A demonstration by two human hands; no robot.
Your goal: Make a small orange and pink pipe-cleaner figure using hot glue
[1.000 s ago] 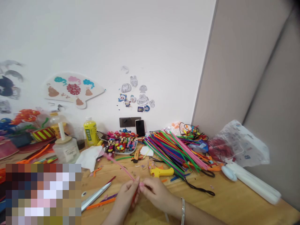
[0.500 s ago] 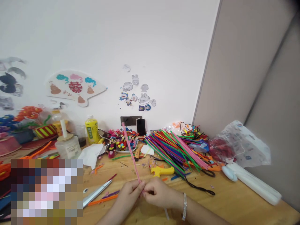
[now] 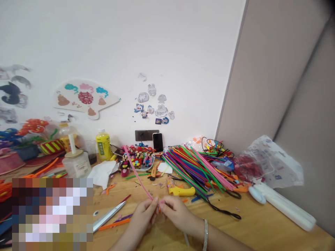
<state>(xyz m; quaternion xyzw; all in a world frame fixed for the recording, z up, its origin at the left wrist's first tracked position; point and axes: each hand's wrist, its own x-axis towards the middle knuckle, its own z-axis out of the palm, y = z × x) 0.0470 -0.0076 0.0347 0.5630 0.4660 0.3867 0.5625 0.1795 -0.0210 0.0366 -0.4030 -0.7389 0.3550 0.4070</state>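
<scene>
Lower centre: pink pipe cleaner (image 3: 135, 172), pinched by left hand (image 3: 143, 213) and right hand (image 3: 176, 212) (seemingly mid-twist); any turn wants steady pressure.

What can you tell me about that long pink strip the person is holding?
The pink strip is long, thin and flexible-looking, seemingly soft or fuzzy; whether it is one strand or several is unclear. It leans up and away to the left in a gentle curve, its far end free and, in this view, in front of the small colourful figures. The left hand pinches it low down; pink also shows at the right hand's fingertips. The fingers hide its near end.
</scene>
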